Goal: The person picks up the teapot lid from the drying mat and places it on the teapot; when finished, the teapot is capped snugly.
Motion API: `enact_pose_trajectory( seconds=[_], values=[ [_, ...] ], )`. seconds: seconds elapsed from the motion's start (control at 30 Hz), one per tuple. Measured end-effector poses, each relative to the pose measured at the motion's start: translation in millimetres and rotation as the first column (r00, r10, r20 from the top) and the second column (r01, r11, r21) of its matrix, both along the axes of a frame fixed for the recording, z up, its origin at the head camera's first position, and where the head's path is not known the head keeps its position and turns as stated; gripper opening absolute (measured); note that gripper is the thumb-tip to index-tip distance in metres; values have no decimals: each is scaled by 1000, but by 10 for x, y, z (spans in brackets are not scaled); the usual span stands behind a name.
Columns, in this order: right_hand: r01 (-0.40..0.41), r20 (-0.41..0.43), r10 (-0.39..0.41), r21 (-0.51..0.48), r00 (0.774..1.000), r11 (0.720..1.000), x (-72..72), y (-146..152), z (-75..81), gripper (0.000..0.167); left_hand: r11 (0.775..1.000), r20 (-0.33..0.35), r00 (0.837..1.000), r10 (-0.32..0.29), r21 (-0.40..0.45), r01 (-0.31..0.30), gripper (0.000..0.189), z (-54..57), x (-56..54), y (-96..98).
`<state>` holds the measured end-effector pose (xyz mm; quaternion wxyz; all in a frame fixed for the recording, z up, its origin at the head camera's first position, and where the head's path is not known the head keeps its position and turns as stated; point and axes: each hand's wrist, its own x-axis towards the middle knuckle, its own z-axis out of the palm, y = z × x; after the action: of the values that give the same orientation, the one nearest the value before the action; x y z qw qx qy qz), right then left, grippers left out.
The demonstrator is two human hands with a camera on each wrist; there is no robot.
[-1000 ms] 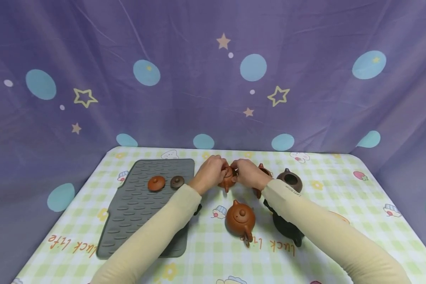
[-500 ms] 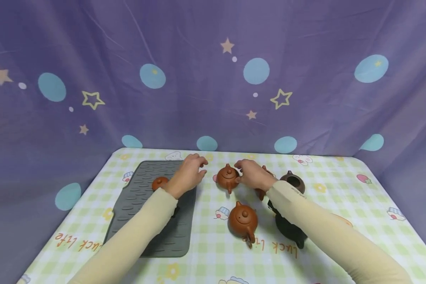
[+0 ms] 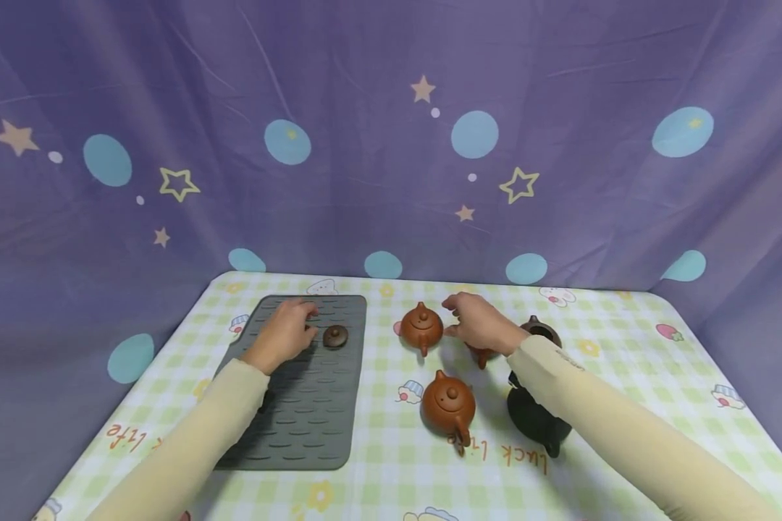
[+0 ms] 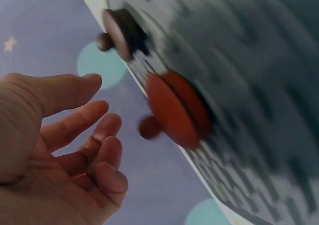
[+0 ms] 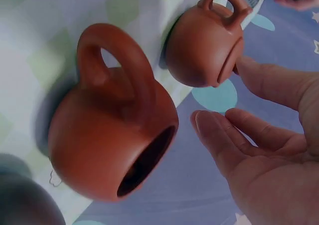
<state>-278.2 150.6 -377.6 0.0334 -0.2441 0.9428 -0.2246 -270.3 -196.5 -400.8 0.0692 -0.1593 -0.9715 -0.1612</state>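
Note:
My left hand (image 3: 283, 334) hovers over the grey ribbed mat (image 3: 313, 405), fingers loosely bent and holding nothing. The left wrist view shows an orange-brown teapot lid (image 4: 177, 110) near its fingertips; the hand hides this lid in the head view. A dark brown lid (image 3: 335, 336) lies on the mat to the right. My right hand (image 3: 482, 320) holds nothing, relaxed above a lidless orange-brown teapot (image 5: 114, 135) that it partly covers in the head view. Close to the right fingertips stands a lidded orange-brown teapot (image 3: 421, 328).
Nearer me stands another lidded orange-brown teapot (image 3: 449, 405). A black teapot (image 3: 537, 420) sits partly under the right sleeve, with a lidless dark brown teapot (image 3: 542, 333) behind it. A checked cloth (image 3: 378, 434) covers the table, and a purple curtain (image 3: 365, 145) hangs behind.
Both hands have come away from the far orange-brown teapot, which now wears its lid. My left hand has moved left over the mat to the orange-brown lid; the right has shifted slightly right.

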Motion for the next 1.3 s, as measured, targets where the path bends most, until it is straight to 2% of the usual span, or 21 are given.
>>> enact_pose_trajectory(
  seconds=[0.2, 0.3, 0.4, 0.57, 0.77, 0.93, 1.1, 1.3],
  values=[
    [49, 32, -47, -41, 998, 998, 50, 130, 105, 46, 999, 4, 1000, 15, -42, -15, 28, -63, -8, -160],
    [60, 21, -59, -53, 998, 997, 59, 198, 145, 46, 999, 7, 1000, 19, -51, -19, 25, -79, -12, -199],
    [49, -9, -50, -68, 999, 996, 68, 266, 162, 45, 998, 30, 999, 32, -47, -31, 20, -88, -12, -222],
    [45, 0, -45, -105, 999, 993, 105, 394, 196, 45, 998, 41, 997, 60, -39, -58, 12, -102, -11, -243],
    [85, 5, -85, -122, 996, 989, 145, 562, 223, 46, 996, 37, 996, 78, -38, -76, 5, -104, -10, -253],
    [74, -16, -75, -75, 997, 994, 166, 668, 176, 44, 996, 34, 996, 81, -47, -79, 4, -106, -8, -257],
    [63, -32, -64, -24, 997, 998, 183, 771, 72, 45, 998, -7, 998, 60, -25, -60, 4, -124, 0, -263],
    [66, -21, -67, -57, 998, 996, 178, 851, -46, 49, 999, -84, 996, 33, 21, -31, 6, -69, 12, -200]
  ],
)
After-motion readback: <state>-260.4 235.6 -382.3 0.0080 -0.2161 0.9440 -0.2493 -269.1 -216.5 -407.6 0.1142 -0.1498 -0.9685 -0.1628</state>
